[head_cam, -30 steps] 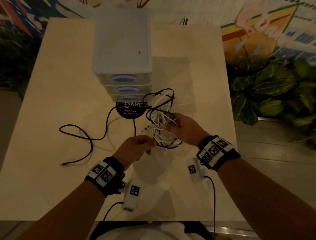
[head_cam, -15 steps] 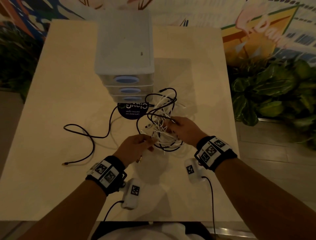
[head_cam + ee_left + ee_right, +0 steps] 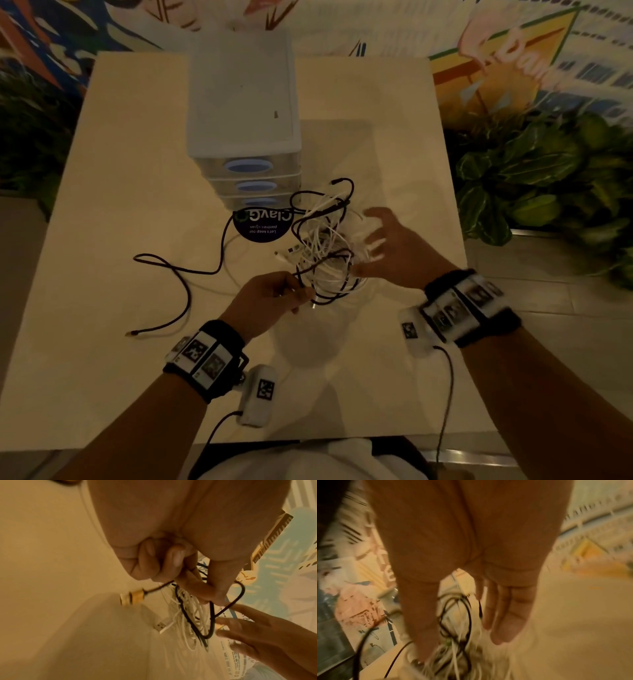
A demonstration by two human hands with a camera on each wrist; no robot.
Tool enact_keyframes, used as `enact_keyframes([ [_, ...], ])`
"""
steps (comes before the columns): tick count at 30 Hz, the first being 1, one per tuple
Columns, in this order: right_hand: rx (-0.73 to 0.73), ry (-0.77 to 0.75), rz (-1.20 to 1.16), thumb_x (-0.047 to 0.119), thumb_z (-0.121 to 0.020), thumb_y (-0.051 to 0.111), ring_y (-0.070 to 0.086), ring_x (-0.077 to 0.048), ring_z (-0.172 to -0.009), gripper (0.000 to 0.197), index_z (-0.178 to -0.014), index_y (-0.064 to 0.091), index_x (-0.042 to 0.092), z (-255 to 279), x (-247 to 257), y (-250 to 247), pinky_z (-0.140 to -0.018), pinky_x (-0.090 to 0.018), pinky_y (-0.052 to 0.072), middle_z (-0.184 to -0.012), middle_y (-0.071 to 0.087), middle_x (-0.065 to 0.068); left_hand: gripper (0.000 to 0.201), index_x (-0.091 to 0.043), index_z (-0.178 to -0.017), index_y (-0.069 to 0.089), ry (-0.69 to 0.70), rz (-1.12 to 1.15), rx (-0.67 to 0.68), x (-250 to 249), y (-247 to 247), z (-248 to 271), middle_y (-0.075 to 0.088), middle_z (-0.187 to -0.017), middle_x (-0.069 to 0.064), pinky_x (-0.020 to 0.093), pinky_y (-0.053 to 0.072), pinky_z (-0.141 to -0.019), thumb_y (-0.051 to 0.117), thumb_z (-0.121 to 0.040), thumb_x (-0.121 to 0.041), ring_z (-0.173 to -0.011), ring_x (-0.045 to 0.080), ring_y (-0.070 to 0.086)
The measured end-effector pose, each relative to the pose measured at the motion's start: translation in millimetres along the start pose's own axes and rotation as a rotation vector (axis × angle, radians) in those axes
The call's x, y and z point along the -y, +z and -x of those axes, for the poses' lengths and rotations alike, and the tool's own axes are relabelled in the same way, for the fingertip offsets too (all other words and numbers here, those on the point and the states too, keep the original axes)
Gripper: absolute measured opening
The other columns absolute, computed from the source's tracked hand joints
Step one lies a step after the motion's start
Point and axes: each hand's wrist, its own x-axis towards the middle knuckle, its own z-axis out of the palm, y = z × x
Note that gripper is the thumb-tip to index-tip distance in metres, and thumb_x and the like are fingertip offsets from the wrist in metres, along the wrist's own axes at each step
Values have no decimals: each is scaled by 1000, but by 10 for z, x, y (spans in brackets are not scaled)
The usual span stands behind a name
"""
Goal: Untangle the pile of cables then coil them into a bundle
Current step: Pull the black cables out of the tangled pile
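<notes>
Left grip: your left hand [image 3: 270,298] pinches a black cable [image 3: 212,616] near its gold plug [image 3: 133,598].
Right grip: your right hand [image 3: 394,250] is released, fingers spread beside the tangle [image 3: 323,246].
Tangle: thin white and black cords knotted, on the bench [image 3: 102,342] before the drawers [image 3: 245,137].
Handling: light, limp and snag-prone, by my judgement; take plugs or free ends, not mid-loops.
Far: black cord [image 3: 178,284] trails left.
</notes>
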Motion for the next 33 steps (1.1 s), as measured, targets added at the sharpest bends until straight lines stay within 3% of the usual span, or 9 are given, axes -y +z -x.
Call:
enact_keyframes([
  [4, -135, -169, 177, 45, -89, 71, 63, -4, -75, 19, -99, 68, 30, 514, 138, 101, -69, -23, 46, -82, 69, 10, 20, -17, -70, 71, 38, -37, 4, -108, 54, 1, 69, -72, 11, 27, 52, -74, 80, -83, -29, -64, 11, 61],
  [8, 55, -354, 253, 50, -90, 57, 64, -13, -91, 30, -109, 69, 30, 472, 169, 729, -84, -34, 51, -99, 71, 10, 29, -4, -72, 65, 40, -145, 11, -163, 92, -21, 62, -61, 5, 11, 39, -55, 69, -94, -23, -51, 3, 52],
  [11, -29, -355, 228, 46, -98, 47, 62, -14, -75, 26, -99, 68, 31, 336, 100, 904, -73, -39, 52, -82, 68, 11, 38, -14, -65, 65, 109, -365, -50, -153, 28, -110, 64, -61, 4, 26, 45, -66, 66, -94, -37, -61, 15, 59],
  [14, -76, -405, 241, 44, -105, 40, 49, -16, -69, 28, -109, 66, 32, 315, 125, 929, -69, -34, 40, -72, 53, 14, 50, -21, -61, 53, 187, -797, -265, -233, -29, -195, 54, -56, -3, 28, 36, -55, 58, -90, -62, -57, 10, 52],
  [18, -28, -404, 285, 43, -104, 43, 49, -13, -85, 33, -125, 67, 38, 314, 74, 903, -80, -38, 44, -93, 70, 14, 52, -21, -63, 42, 247, -971, -345, -414, -130, -378, 46, -56, -4, 31, 29, -53, 44, -97, -60, -57, 19, 47],
  [20, 7, -409, 221, 39, -102, 48, 59, -13, -93, 31, -123, 70, 34, 350, 18, 885, -87, -41, 49, -104, 73, 13, 48, -21, -68, 52, 232, -959, -367, -470, -237, -498, 56, -62, -5, 32, 38, -55, 43, -99, -56, -62, 21, 54],
  [25, 59, -233, -11, 20, -103, 48, 58, -10, -83, 32, -127, 67, 28, 398, 52, 735, -76, -21, 43, -86, 61, 17, 12, -31, -105, 66, 178, -695, -141, -457, -321, -456, 70, -96, -13, 33, 55, -75, 59, -96, -35, -74, 9, 67],
  [29, -46, -136, -218, 38, -103, 55, 49, -2, -60, 22, -102, 73, 27, 267, 89, 673, -61, -19, 35, -64, 56, 17, 38, -31, -120, 62, 429, -865, 94, -267, -254, -230, 54, -111, -10, 20, 46, -71, 69, -83, -23, -86, 7, 56],
  [33, 41, -133, -314, 38, -98, 59, 60, -10, -74, 19, -93, 74, 28, 113, 43, 580, -78, -37, 49, -77, 68, 2, 23, -25, -112, 71, 553, -1022, 8, -127, -179, -270, 62, -100, -3, 30, 50, -71, 66, -93, -37, -84, 17, 59],
])
